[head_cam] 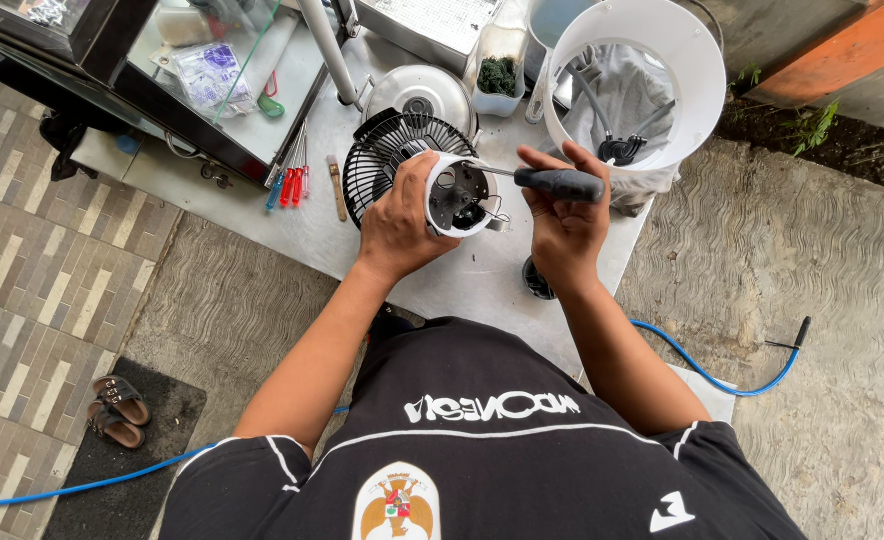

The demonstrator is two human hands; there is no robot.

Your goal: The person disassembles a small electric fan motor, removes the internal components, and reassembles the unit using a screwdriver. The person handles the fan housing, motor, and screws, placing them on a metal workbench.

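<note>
Fingers (414,182) of left hand (397,225) clasped white fan motor housing (459,195) | right hand (562,225) gripped screwdriver (557,183) at 3 o'clock | likely light, rigid plastic; hold by rim.

Black short-sleeved shirt (482,440), white piping, crest

Daylight fell on a grey metal worktop (262,215) standing on rippled concrete ground (812,260), with striped paving tiles (32,230) at one side, a dark mat (132,470) bearing sandals (119,410), and a blue hose (712,378).
</note>
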